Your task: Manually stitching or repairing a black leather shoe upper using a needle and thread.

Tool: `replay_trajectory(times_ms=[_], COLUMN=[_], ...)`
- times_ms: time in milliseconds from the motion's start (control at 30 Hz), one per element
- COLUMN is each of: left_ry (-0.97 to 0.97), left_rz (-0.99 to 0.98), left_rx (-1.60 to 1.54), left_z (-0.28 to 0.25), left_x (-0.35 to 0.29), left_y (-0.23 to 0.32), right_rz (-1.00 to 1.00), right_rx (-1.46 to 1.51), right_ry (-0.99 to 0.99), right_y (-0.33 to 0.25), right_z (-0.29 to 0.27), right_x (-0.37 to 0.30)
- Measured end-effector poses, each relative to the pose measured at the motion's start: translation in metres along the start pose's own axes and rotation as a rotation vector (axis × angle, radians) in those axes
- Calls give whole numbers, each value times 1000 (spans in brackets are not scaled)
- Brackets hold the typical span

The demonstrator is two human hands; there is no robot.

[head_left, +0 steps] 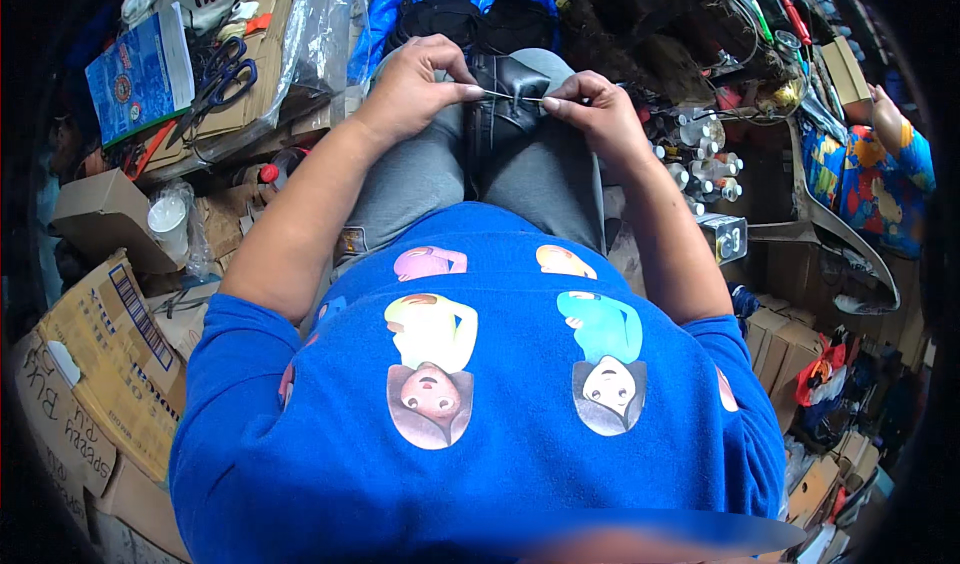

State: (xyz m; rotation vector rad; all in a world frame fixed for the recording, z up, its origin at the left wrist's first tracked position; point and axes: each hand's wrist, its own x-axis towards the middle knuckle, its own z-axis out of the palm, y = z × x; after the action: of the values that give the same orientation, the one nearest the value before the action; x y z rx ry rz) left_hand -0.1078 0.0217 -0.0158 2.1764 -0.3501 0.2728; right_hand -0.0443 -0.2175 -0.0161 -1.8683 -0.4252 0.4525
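Observation:
A thin, light-coloured cord (512,96) is stretched between my two hands above my lap. My left hand (425,84) pinches one end between thumb and forefinger. At the other end, the thumb and fingers of my right hand (597,109) are closed on the cord. Just beneath it, a shiny black leather piece (500,124) sits between my thighs, upright and partly creased. Its full shape is hidden, so I cannot tell exactly what it is. The cord crosses a dark loop or fold on the leather.
Dark-handled scissors (222,82) and a blue book (140,76) lie on cardboard at the left. Nearer are an open box (110,214) and a white cup (168,214). Small bottles (705,169) crowd the right, where another person's hand (886,114) shows.

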Motion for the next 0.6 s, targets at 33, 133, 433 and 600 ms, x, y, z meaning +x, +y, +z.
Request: replay_trajectory(times_ms=[33, 133, 433, 600], left_ry=[-86, -104, -276, -283], left_rz=[-177, 11, 242, 223], left_rx=[-96, 172, 689, 634], left_z=[-4, -3, -8, -20], left_x=[-1, -2, -9, -23], left_y=[2, 18, 39, 37], right_rz=[-74, -118, -481, -596], right_rx=[30, -411, -1033, -918], right_ry=[-27, -156, -330, -271], right_y=[-3, -16, -37, -31], right_z=[-3, -8, 4, -3], right_x=[-2, -5, -4, -10])
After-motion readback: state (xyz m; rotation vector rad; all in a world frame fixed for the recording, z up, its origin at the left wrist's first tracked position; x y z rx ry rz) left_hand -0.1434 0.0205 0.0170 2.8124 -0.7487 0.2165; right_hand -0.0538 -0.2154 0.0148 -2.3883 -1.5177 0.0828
